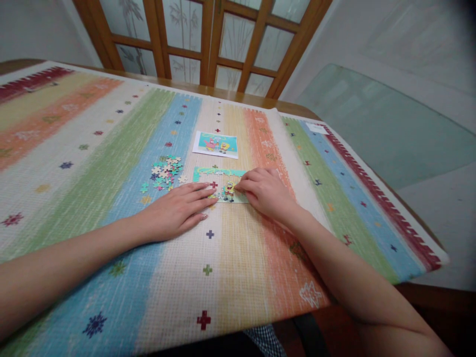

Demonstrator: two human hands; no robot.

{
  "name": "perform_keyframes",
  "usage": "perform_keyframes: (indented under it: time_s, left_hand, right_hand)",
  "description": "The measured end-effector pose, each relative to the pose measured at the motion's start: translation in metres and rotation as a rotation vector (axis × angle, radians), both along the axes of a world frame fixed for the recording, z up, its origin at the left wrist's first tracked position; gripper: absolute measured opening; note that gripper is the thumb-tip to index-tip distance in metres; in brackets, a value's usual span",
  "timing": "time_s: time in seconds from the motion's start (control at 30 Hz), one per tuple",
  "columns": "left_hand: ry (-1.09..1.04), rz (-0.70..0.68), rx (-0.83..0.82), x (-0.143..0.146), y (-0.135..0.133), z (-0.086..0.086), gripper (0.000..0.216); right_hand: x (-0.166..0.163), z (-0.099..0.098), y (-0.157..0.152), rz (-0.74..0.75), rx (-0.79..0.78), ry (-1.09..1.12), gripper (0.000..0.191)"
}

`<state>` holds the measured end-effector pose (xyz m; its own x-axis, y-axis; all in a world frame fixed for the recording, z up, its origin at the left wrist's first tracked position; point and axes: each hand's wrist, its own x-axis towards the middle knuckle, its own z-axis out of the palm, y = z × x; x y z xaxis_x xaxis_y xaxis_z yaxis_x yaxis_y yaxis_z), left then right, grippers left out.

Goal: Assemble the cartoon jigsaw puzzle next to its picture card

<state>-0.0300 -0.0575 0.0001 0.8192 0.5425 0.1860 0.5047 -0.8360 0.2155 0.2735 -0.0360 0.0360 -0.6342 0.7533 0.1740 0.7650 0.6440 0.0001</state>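
A partly joined jigsaw puzzle (229, 192) lies in front of me, with a teal top strip and a yellow cartoon figure along the lower part. Tablecloth shows through the gap in its middle. My left hand (177, 210) lies flat with fingers stretched out, their tips at the puzzle's lower left edge. On the puzzle's right side, my right hand (266, 191) has thumb and fingertips pressed together beside the yellow figure. Whatever is between those fingertips is hidden. Loose puzzle pieces (166, 171) sit in a heap beyond my left hand, some teal, some pale side up.
A picture card (217, 145) with the cartoon scene lies behind the puzzle. The striped tablecloth (245, 267) covers the table, and a small white paper (317, 128) rests near its far right edge. Wooden glass-paned doors (208, 44) stand beyond the table.
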Motion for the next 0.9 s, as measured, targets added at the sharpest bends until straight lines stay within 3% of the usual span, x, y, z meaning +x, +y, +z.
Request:
perform_keyframes:
  time_s: [0.23,0.9]
  left_hand:
    - [0.012,-0.006,0.013,-0.0004,0.0002,0.0004,0.053]
    - [0.002,0.035,-0.008,-0.0003,-0.0018,-0.0018,0.052]
  right_hand:
    - [-0.0033,-0.0034,0.0005,-0.092,-0.01,0.094,0.03]
    - [-0.0076,-0.0064,-0.0031,-0.051,0.042,0.054,0.031]
